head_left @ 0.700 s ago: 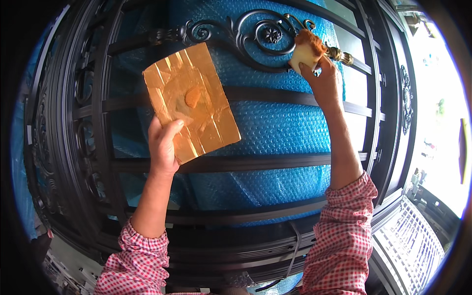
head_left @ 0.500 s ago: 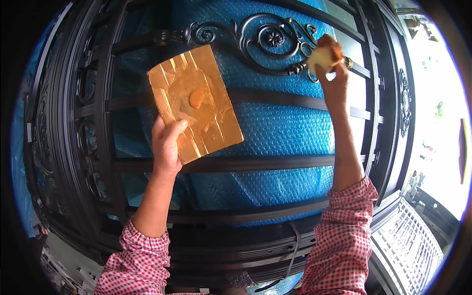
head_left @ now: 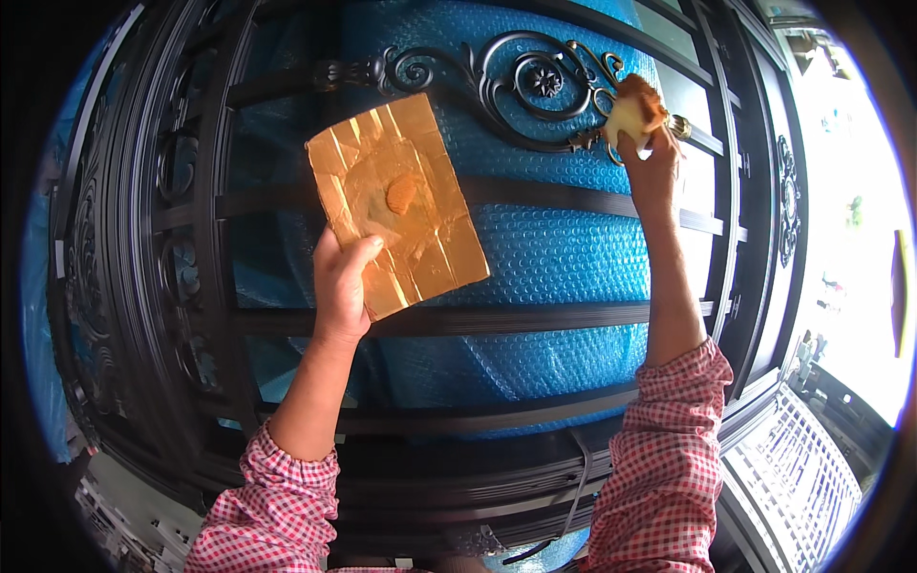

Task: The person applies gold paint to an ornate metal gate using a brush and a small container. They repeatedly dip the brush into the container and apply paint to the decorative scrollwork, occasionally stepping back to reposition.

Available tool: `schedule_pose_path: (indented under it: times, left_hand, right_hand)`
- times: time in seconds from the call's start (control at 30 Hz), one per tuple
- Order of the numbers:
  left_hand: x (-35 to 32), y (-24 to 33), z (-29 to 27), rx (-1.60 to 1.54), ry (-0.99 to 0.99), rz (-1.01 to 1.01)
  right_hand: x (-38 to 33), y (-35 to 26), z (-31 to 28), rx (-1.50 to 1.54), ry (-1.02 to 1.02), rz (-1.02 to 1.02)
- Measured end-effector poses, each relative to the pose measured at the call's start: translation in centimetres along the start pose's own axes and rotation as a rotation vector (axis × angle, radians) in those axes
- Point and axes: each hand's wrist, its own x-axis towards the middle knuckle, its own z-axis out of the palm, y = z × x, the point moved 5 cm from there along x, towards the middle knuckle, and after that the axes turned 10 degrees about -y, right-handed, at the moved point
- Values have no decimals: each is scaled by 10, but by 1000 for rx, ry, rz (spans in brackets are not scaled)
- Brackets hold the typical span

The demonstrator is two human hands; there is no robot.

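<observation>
My left hand [head_left: 346,282] grips the lower left edge of a flat cardboard piece [head_left: 435,234] smeared with gold paint, thumb on top. A small orange-gold lump of paint [head_left: 401,194] sits near its middle. My right hand [head_left: 656,172] pinches a cream sponge [head_left: 628,116] whose far side is stained brown-gold. The sponge is at the right end of a black scroll ornament [head_left: 546,81] on a dark metal gate [head_left: 564,196]. Curls near the sponge [head_left: 604,62] look gold, while the scrolls farther left are black. Whether the sponge touches the metal is hard to see.
Blue bubble wrap [head_left: 564,258] lies beneath the gate bars. Thick dark frame rails [head_left: 124,239] run along the left, with more scrollwork between them. A dark strap [head_left: 578,487] hangs near the front. At the lower right is a white slatted panel [head_left: 798,477].
My left hand has moved slightly right with the cardboard. My right hand and the sponge have shifted only a little at the scroll's right end.
</observation>
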Motion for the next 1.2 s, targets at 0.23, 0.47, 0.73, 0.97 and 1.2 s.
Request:
schedule_pose_path:
  times: [0.23,0.47,0.73,0.97,1.2]
  left_hand:
    - [0,0,1,-15,9,1]
    - [1,2,3,-33,-15,-10]
    - [-1,8,-2,21,-21,23]
    - [0,-1,-2,-16,5,1]
    - [4,0,-9,14,-44,26]
  right_hand:
    - [4,3,4,-50,21,-67]
    - [0,9,11,-29,-5,-19]
    - [-18,-39,14,57,-155,-38]
    - [-32,-58,20,-79,-86,-217]
    - [-50,-91,11,412,-221,-50]
